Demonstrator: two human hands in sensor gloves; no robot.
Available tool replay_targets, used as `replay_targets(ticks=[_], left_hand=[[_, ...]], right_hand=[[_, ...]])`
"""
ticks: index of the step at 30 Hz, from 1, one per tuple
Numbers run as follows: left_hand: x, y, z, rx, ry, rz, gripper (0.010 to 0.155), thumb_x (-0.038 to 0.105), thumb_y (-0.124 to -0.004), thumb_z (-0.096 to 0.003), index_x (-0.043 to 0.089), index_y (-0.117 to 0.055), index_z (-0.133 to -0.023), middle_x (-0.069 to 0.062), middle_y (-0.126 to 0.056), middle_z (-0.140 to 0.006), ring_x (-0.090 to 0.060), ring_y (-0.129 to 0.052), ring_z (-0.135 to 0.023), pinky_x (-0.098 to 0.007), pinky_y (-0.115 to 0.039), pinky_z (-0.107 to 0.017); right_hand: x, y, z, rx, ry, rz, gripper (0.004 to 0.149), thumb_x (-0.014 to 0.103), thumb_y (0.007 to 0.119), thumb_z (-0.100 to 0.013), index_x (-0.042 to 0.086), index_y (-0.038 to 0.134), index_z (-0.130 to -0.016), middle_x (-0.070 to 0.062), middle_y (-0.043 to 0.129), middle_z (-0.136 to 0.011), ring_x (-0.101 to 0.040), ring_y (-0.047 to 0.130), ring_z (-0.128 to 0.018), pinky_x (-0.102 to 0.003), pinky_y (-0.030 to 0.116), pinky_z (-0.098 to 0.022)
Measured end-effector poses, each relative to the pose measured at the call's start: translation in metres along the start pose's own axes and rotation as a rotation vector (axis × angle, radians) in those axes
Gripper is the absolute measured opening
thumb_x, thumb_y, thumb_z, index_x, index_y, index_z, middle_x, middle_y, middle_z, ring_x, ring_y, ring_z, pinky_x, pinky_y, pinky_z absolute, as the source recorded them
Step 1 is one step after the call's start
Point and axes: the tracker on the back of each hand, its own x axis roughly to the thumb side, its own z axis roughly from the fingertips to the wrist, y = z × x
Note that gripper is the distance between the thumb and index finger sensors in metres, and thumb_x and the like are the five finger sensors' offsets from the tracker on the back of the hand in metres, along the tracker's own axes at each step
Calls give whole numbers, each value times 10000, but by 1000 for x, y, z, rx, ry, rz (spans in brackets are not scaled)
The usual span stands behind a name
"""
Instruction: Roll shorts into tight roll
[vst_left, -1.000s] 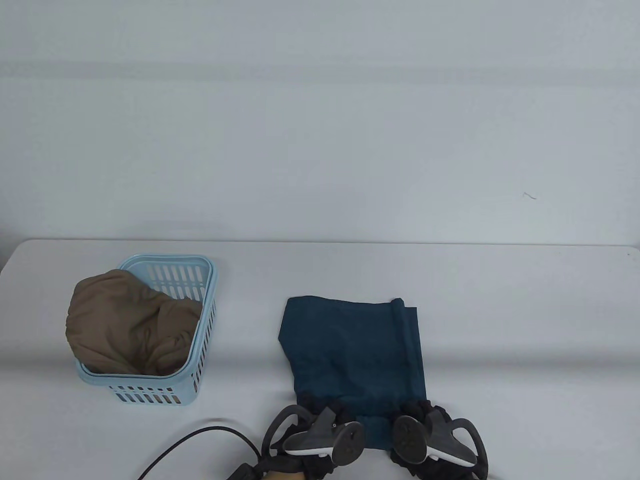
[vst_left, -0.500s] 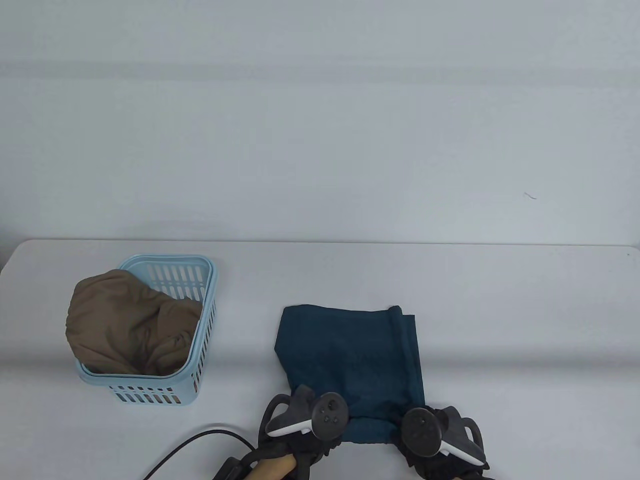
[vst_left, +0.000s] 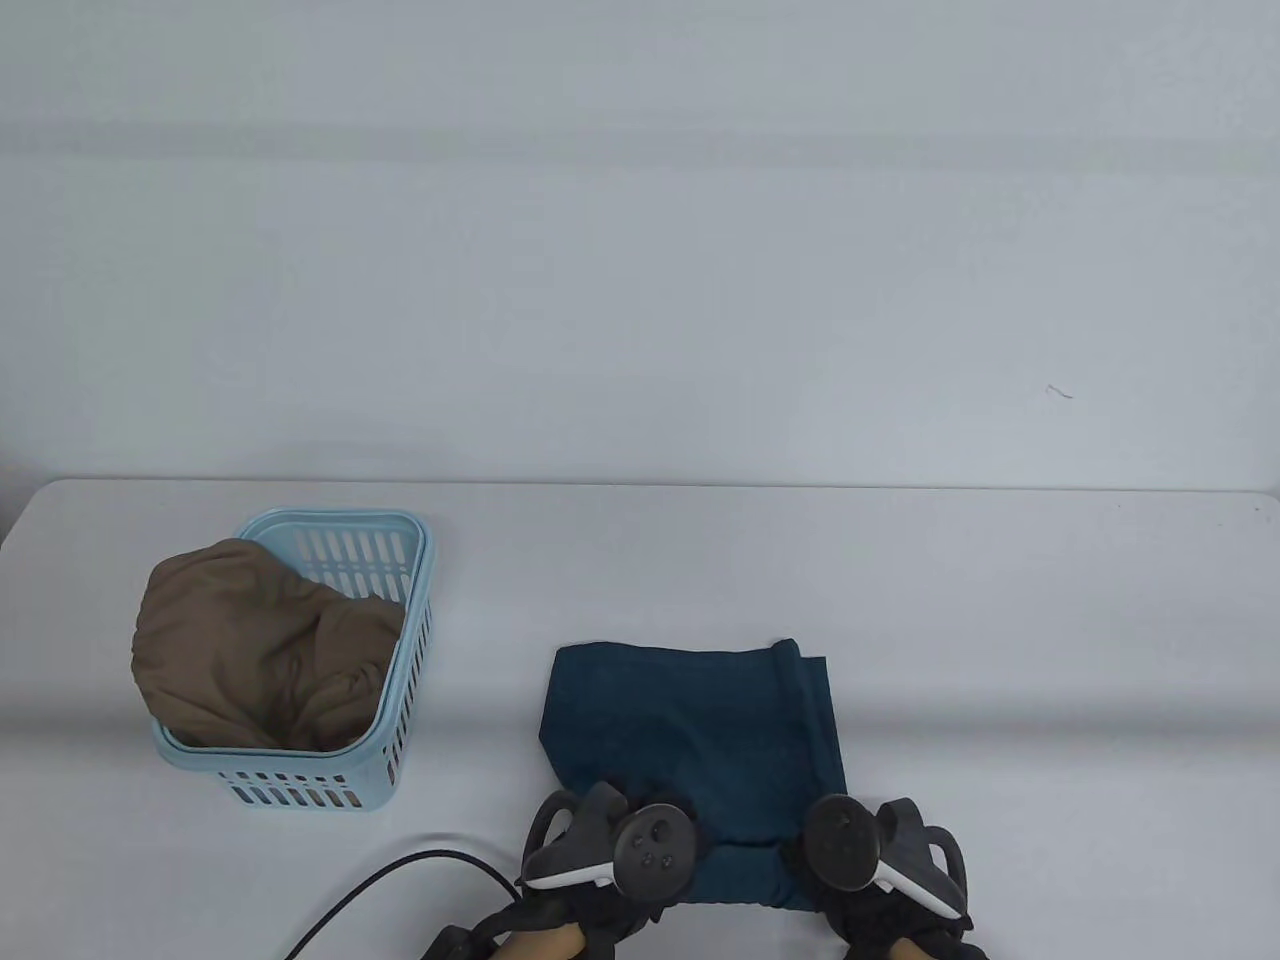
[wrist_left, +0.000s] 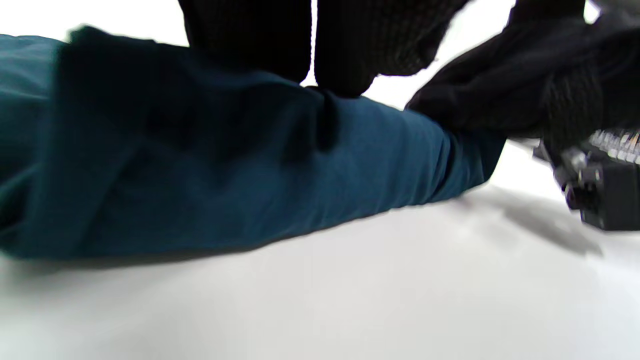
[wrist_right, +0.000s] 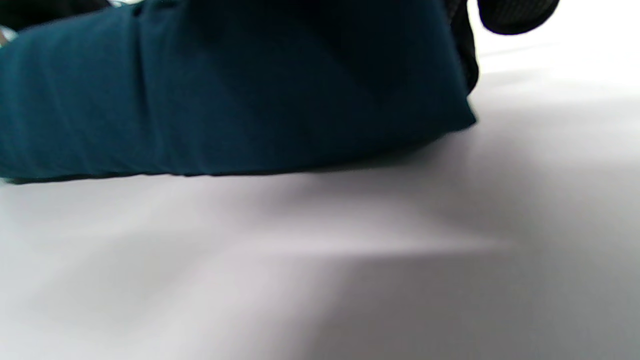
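Note:
The dark teal shorts (vst_left: 700, 720) lie flat near the table's front edge, with their near end turned into a roll. My left hand (vst_left: 640, 845) and right hand (vst_left: 850, 850) grip that roll, one at each end, with trackers on top. In the left wrist view my gloved fingers (wrist_left: 345, 50) press on top of the roll (wrist_left: 225, 175), and the right hand (wrist_left: 500, 90) holds its far end. In the right wrist view the roll (wrist_right: 225, 90) fills the top and a fingertip (wrist_right: 515, 15) shows at the upper right.
A light blue slotted basket (vst_left: 415, 640) stands at the left with a brown garment (vst_left: 250, 640) bulging out of it. A black cable (vst_left: 400, 875) curves across the front, left of my left hand. The white table (vst_left: 1000, 620) reaches to the right.
The far edge of the shorts has slid toward me, so the flat part is shorter. Both hands have turned over the near end and the roll has grown.

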Motion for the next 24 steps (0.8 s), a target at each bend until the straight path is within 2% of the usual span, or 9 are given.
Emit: replay_targets(ticks=[4,6,8,10,12,14,17,20,24], left_hand=[[-3,-13,-4,-61,29,-93,587,344,-734,-491,145,-595,-1025,-223,-601,-1098,-438,-711,-970,-756,-421,-671],[-6,-16,-6,-76,50,-87,628,348,-733,-491,115,-554,-1046,-234,-576,-1103,-457,-684,-978,-758,-410,-670],[-8,-22,-8,-91,66,-103,663,353,-734,-491,93,-515,-1060,-246,-552,-1106,-468,-658,-984,-760,-398,-670],[-8,-29,-11,-150,74,-187,712,368,-734,-487,61,-472,-1074,-262,-522,-1109,-476,-638,-986,-756,-388,-674],[-6,-33,-13,-168,75,-249,748,383,-734,-483,45,-430,-1077,-270,-491,-1111,-478,-616,-991,-757,-382,-676],[-5,-34,-14,-150,71,-258,748,382,-738,-481,36,-438,-1072,-275,-501,-1104,-478,-621,-985,-756,-386,-676],[-4,-37,-17,-150,72,-260,737,366,-744,-480,25,-447,-1062,-280,-518,-1088,-470,-640,-966,-742,-409,-683],[-4,-35,-17,-140,54,-305,714,358,-728,-485,33,-468,-1064,-263,-573,-1076,-444,-695,-951,-712,-462,-692],[-10,-27,-15,-134,48,-212,660,323,-681,-504,36,-516,-1074,-250,-683,-1070,-422,-808,-937,-721,-486,-683]], right_hand=[[3,-9,9,-249,-37,102,497,396,591,-514,150,740,-920,-122,730,-962,-389,699,-878,-668,464,-689],[5,-14,13,-301,-98,145,512,409,621,-504,169,696,-951,-112,676,-1003,-383,653,-918,-671,438,-699],[7,-15,15,-253,-204,108,541,410,639,-499,173,644,-986,-112,606,-1046,-387,576,-965,-680,377,-714],[10,-11,15,-145,-263,89,593,419,662,-492,154,598,-1018,-131,545,-1074,-407,511,-988,-688,341,-717],[11,-5,12,-52,-247,174,656,442,676,-483,145,534,-1051,-142,479,-1100,-420,455,-1007,-699,303,-717],[12,1,8,-13,-222,245,701,444,687,-478,154,459,-1074,-140,440,-1113,-423,424,-1018,-701,289,-718],[13,8,4,-18,-203,257,679,385,712,-482,152,452,-1064,-134,480,-1094,-412,479,-1004,-696,322,-714],[14,5,4,-60,-188,256,610,343,718,-482,165,538,-1037,-118,581,-1067,-382,592,-975,-692,374,-710],[13,-1,4,-49,-183,191,551,326,659,-496,152,606,-1016,-132,663,-1030,-373,678,-929,-699,403,-697]])
